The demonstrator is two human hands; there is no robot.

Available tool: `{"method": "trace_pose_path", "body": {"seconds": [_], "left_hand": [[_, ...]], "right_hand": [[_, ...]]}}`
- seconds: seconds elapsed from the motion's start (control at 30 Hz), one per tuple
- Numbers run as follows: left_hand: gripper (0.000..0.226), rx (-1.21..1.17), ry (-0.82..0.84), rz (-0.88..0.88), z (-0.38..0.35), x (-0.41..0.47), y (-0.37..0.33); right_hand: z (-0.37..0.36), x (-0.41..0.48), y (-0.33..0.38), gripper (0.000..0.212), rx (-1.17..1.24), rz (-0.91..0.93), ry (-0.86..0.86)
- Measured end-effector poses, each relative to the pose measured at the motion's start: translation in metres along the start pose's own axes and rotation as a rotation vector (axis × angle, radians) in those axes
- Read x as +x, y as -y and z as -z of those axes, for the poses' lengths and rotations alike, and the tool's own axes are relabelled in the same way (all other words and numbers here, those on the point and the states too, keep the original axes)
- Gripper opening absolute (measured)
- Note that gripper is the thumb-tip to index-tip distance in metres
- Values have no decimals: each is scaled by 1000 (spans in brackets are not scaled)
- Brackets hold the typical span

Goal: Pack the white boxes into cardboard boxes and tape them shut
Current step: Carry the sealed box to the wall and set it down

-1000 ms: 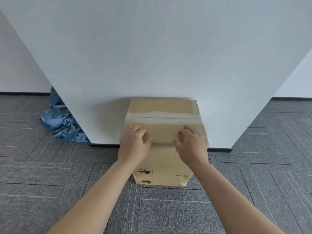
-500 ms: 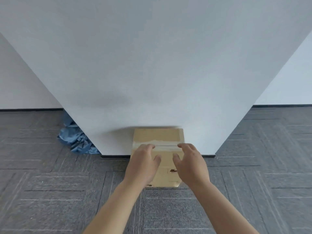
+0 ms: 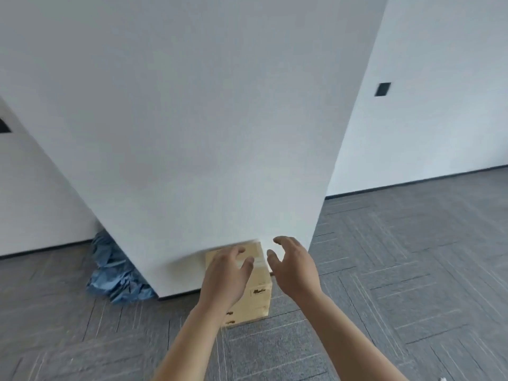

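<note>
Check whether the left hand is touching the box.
Cannot tell. In the head view the left hand, fingers spread, overlaps the top of the box, but motion blur and the single angle hide any contact or gap.

A closed brown cardboard box [image 3: 259,295] stands upright on the grey carpet [image 3: 384,270], its back against the foot of a white wall [image 3: 220,133]. A pale band of tape [image 3: 258,260] runs across the top from side to side. Small dark printed marks show on the near face, too blurred to read. Its left part is hidden.
</note>
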State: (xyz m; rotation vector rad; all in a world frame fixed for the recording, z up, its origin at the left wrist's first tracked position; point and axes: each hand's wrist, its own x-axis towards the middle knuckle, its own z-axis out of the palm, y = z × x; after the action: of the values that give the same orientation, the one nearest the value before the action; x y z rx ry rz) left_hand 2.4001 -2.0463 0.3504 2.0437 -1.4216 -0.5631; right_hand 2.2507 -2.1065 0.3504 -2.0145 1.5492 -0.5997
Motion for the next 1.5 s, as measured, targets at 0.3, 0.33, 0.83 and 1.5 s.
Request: {"method": "trace_pose_path", "body": {"seconds": [0.3, 0.33, 0.83, 1.5], "left_hand": [[42, -10, 200, -425, 19, -45, 6], [41, -11, 232, -460, 17, -55, 9], [40, -82, 864, -1037, -53, -376, -50], [41, -121, 1397, -1724, 22, -1086, -5]], "right_hand": [[-4, -112, 24, 41, -7, -277, -319], [-5, -132, 23, 41, -11, -322, -349], [21, -541, 3, 39, -35, -950, -876], [-58, -1252, 148, 33, -137, -1514, -1609]]}}
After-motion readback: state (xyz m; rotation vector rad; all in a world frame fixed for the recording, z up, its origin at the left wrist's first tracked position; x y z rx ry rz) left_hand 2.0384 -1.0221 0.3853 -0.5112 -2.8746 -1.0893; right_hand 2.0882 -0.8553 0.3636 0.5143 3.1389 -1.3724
